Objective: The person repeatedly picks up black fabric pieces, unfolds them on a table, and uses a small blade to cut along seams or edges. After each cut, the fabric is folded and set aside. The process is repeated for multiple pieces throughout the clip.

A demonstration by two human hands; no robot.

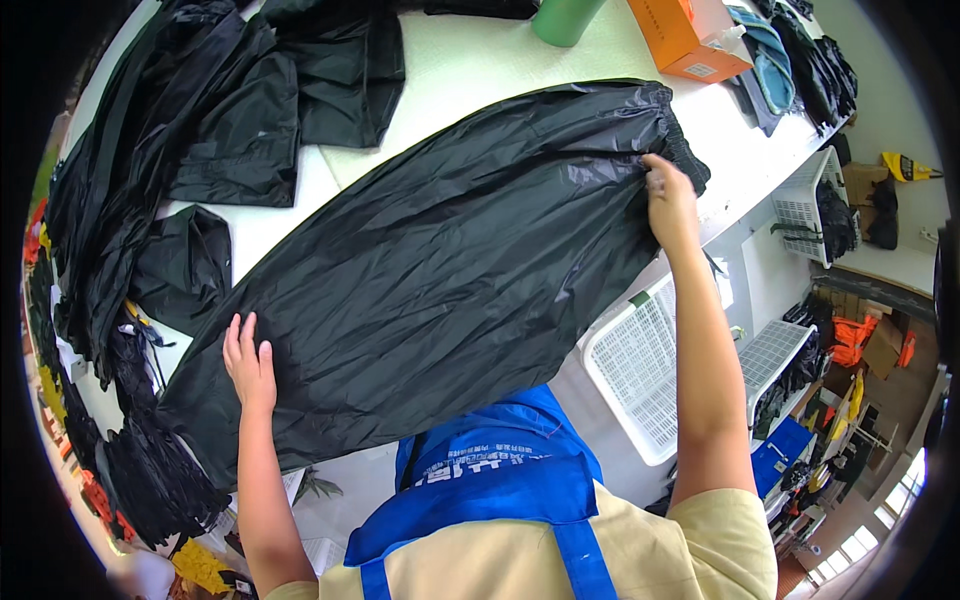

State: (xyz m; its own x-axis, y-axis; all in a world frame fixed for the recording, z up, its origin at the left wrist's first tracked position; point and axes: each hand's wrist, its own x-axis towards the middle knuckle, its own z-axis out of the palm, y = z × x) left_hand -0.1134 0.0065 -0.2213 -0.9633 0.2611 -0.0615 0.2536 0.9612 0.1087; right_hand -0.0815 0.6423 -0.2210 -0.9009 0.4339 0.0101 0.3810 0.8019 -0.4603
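Spread over the white table's near edge lies a pair of shiny black trousers (pixel 450 270), as the garment looks, with a gathered elastic waist (pixel 680 140) at the upper right. On its left part my left hand (pixel 250 365) rests flat, fingers spread and holding nothing. My right hand (pixel 672 200) is just beside the waist, its fingers bent and pressed together on the cloth. Part of the garment hangs down in front of my blue apron (pixel 500 470).
More black garments (pixel 230 110) are heaped at the table's left. A green cylinder (pixel 566 20), an orange box (pixel 690 40) and blue-grey cloth (pixel 765 60) stand or lie at the back. White plastic baskets (pixel 640 370) are below on the right, and a bundle of black strips (pixel 150 480) hangs at left.
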